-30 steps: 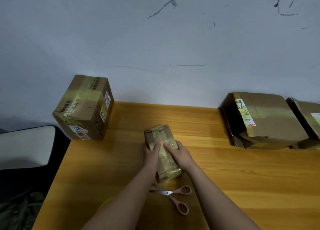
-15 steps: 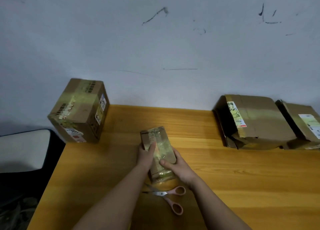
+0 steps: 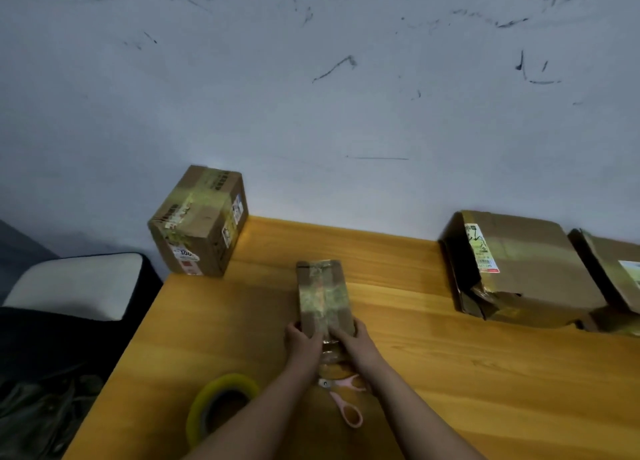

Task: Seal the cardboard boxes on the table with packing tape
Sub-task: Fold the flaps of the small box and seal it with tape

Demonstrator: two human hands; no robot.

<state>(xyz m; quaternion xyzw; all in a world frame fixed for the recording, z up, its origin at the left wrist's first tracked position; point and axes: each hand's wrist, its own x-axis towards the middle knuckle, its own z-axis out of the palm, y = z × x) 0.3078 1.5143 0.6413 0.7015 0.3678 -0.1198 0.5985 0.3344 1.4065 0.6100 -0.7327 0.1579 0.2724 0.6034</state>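
Small box point(image 3: 323, 297): lies lengthwise on the bench point(image 3: 450, 373), near its middle, long axis running away from the person; a strip of glossy tape runs down the centre of its top face.
Left hand point(image 3: 302, 339): at the near left corner of the small box, fingers curled over the near edge and pressing down on the tape end; it grips the box end.
Right hand point(image 3: 350, 338): at the near right corner of the same box, fingers bent over the edge beside the left hand's; it holds the box end too.
Box and hands: the box reaches away from both hands toward the wall; only its near end is covered, and the fingertips of the two hands nearly meet over the tape line.
Tape roll point(image 3: 221, 407): yellowish roll standing tilted on the bench, near the left forearm, well short of the small box.
Scissors point(image 3: 344, 402): pink-handled, lying on the bench between the forearms, just behind the hands; blades partly hidden by the wrists.
Big box point(image 3: 199, 222): taped carton at the far left corner of the bench, against the wall.
Crushed box point(image 3: 519, 269): at the far right, a flattened carton with a label.
Edge box point(image 3: 616, 269): touching the crushed box, cut off by the frame edge.
Cushion point(image 3: 76, 284): pale pad left of the bench.
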